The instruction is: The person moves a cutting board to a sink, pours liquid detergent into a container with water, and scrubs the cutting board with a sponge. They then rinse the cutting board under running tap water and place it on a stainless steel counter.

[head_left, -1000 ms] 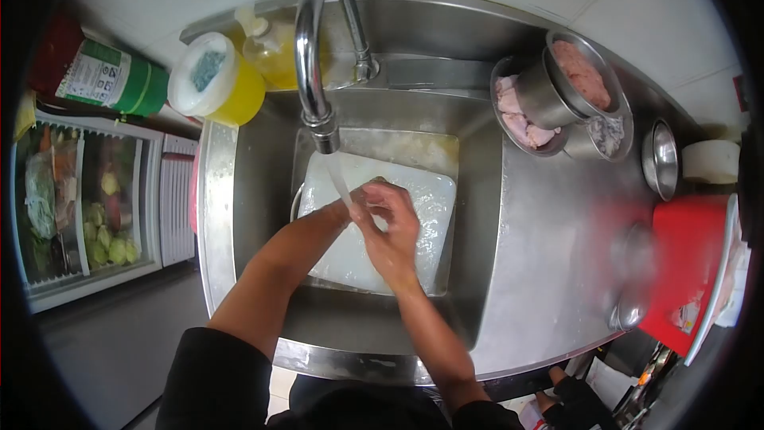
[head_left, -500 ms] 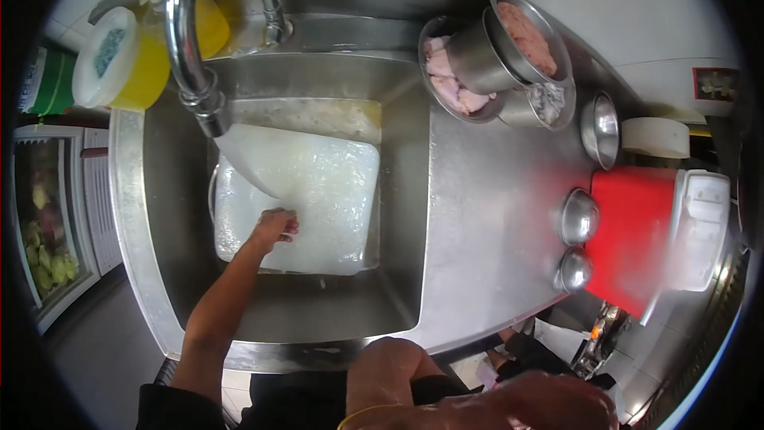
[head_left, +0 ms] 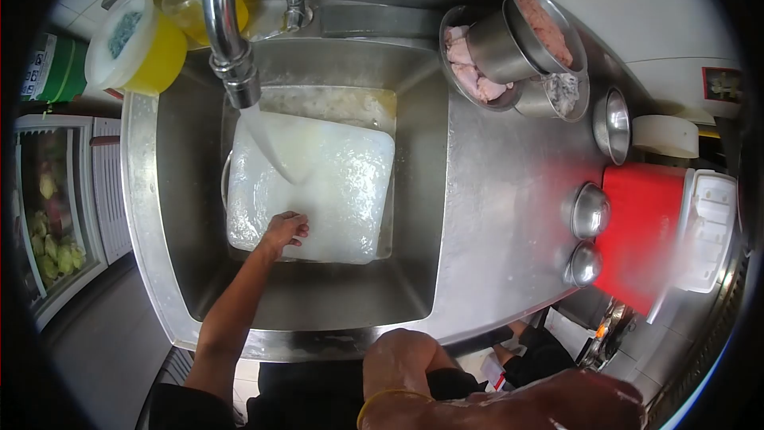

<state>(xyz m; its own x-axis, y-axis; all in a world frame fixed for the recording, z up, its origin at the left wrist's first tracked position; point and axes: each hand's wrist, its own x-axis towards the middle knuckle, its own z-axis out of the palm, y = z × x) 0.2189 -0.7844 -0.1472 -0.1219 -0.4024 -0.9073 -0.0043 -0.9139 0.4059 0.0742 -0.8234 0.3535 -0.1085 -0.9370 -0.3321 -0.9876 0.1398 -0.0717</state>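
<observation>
My left hand (head_left: 288, 231) hovers over the lower part of a wet white slab (head_left: 334, 167) in the sink (head_left: 326, 295), its fingers loosely curled with nothing visible in them. From the faucet (head_left: 231, 48), water streams onto the slab, just above that hand. My right arm is bent up close to the camera, a yellow band round it. At the bottom edge, my right hand (head_left: 549, 404) shows as a large, wet, cut-off shape, and its fingers cannot be made out.
Metal bowls with pink meat (head_left: 477, 84) stand at the counter's back right. Further right are small steel bowls (head_left: 590, 211) and a red box (head_left: 637, 231). A yellow tub (head_left: 155, 60) and a soap bottle (head_left: 187, 12) sit back left. Another person's dark sleeve (head_left: 541, 354) shows below.
My hands were together under the water; they have parted. The left moved down toward me, the right came up close to the camera. The view has shifted right.
</observation>
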